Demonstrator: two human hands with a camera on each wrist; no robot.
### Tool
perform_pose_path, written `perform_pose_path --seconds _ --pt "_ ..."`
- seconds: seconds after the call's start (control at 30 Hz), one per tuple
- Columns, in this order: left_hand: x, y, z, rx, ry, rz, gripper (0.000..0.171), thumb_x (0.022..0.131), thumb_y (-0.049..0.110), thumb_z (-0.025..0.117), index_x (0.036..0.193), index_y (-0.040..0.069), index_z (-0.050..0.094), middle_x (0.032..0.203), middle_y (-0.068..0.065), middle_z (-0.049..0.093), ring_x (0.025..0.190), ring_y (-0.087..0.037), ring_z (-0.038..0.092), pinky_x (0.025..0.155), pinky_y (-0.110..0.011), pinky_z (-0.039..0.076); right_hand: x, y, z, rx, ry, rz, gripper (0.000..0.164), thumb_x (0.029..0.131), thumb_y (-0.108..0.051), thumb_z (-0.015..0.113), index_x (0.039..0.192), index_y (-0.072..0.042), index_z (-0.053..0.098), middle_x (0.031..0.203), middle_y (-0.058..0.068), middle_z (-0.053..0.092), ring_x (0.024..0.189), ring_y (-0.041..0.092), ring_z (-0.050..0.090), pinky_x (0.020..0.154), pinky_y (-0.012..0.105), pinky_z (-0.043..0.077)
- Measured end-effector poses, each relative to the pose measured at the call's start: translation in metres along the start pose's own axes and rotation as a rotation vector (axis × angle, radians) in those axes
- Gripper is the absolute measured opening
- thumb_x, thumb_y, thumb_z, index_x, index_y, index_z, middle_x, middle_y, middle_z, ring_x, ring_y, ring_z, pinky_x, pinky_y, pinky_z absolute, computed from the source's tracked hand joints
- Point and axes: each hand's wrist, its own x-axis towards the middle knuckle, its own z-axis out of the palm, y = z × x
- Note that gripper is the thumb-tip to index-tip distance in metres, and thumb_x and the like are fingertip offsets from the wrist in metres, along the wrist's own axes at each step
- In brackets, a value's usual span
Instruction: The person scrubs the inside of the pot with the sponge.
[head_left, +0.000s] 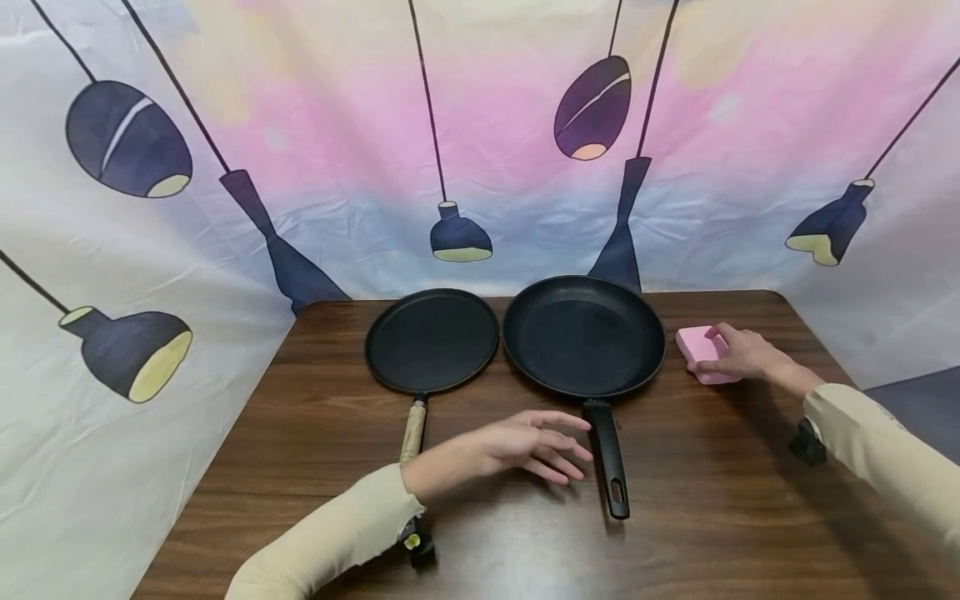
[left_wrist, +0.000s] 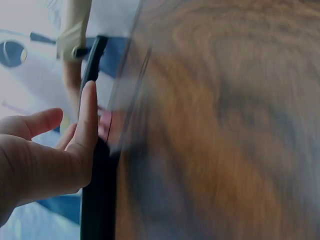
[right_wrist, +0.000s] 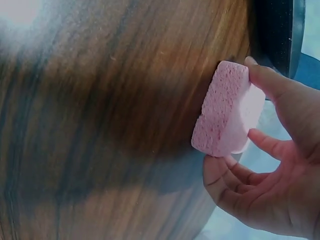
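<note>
At the right of the table, my right hand [head_left: 741, 353] pinches a pink sponge [right_wrist: 222, 110] by its two sides, thumb at one edge and fingers at the opposite one. One finger also touches its face. My left hand [head_left: 528, 447] is just left of the black handle [head_left: 609, 467] of the larger frying pan [head_left: 585, 337], fingers extended and holding nothing. Whether its fingertips touch that handle I cannot tell. In the left wrist view the left hand [left_wrist: 55, 155] appears with thumb and index finger spread, in front of the dark handle.
A flatter black pan [head_left: 432, 340] with a light wood-look handle [head_left: 412, 432] lies left of the frying pan, their rims very close. Both rest on a brown wooden table [head_left: 300, 467]. Behind it hangs a cloth backdrop [head_left: 360, 125] printed with lamps.
</note>
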Motion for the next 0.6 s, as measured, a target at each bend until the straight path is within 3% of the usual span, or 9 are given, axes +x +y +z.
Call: perform_pose_path --seconds 0.13,0.37,0.47,0.6 --pt "-0.015 0.012 -0.028 0.054 0.071 0.041 0.048 0.107 0.015 0.054 0.153 0.007 0.044 0.134 -0.021 0.066 0.110 -0.030 0.073 0.094 -0.042 0.062 0.000 0.001 -0.006 -0.040 -0.016 -0.007 0.085 0.090 -0.053 0.073 0.133 0.014 0.043 0.123 0.047 0.051 0.101 0.050 0.055 0.088 0.065 0.051" --pt "-0.047 0.034 -0.084 0.221 0.300 0.136 0.049 0.108 0.015 0.052 0.154 0.002 0.040 0.135 -0.029 0.062 0.116 -0.035 0.069 0.095 -0.041 0.062 0.003 0.002 -0.015 -0.072 0.026 -0.033 0.090 0.094 -0.048 0.071 0.145 0.017 0.034 0.134 0.048 0.047 0.122 0.061 0.049 0.099 0.072 0.046" --pt "-0.058 0.039 -0.107 0.483 0.386 0.201 0.045 0.108 0.014 0.051 0.149 -0.002 0.044 0.132 -0.031 0.063 0.116 -0.041 0.067 0.090 -0.041 0.063 0.003 0.002 -0.017 -0.091 0.039 -0.048 0.093 0.094 -0.047 0.071 0.149 0.014 0.030 0.140 0.049 0.039 0.128 0.065 0.042 0.102 0.075 0.042" --pt "-0.067 0.037 -0.129 0.882 0.578 0.323 0.042 0.107 0.018 0.055 0.145 -0.001 0.051 0.123 -0.025 0.070 0.111 -0.039 0.068 0.090 -0.048 0.060 0.002 0.001 -0.016 -0.106 0.063 -0.050 0.097 0.093 -0.050 0.071 0.156 0.006 0.024 0.151 0.048 0.027 0.137 0.067 0.029 0.107 0.081 0.031"
